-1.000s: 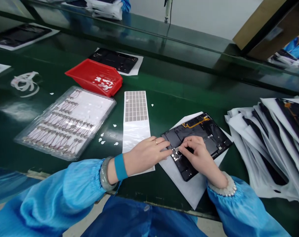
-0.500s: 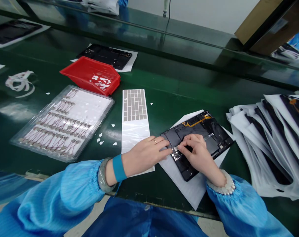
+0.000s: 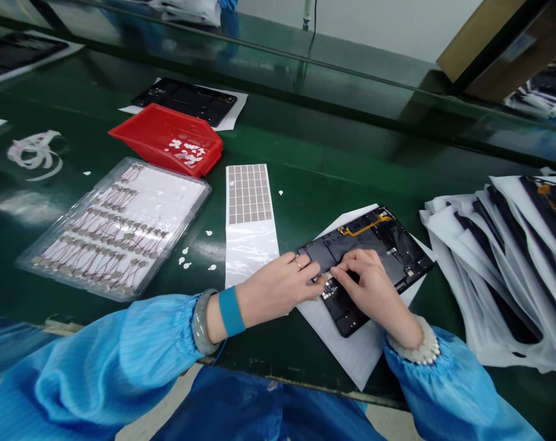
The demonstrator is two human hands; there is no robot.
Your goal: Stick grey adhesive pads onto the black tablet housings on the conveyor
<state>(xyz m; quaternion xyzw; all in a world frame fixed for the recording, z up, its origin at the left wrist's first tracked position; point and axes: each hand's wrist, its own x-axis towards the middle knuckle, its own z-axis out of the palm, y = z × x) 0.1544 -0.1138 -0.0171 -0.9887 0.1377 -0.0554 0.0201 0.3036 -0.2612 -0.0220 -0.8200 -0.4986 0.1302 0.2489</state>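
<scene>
Nearest, along the front edge of the tabletop, two blue sleeves frame the work, with a pale bracelet at the right wrist and a bangle and teal band at the left. The left hand reaches across the lower part of a sticker sheet, hiding some of it, its fingers bent and slightly spread at the near-left edge of a black device panel; whether they grip anything cannot be told. The right hand lies over the panel, thumb and forefinger drawn near together beside a small circuit board; what they hold, if anything, is too small to tell. The panel rests askew on white paper, an orange ribbon cable along its far side. Crowding in on the right is a leaning stack of wrapped panels. To the left sit a clear tray of wired parts and a few loose white tabs. Beyond them a red bin partly blocks a second black panel, while a white strip coil lies farther left.
</scene>
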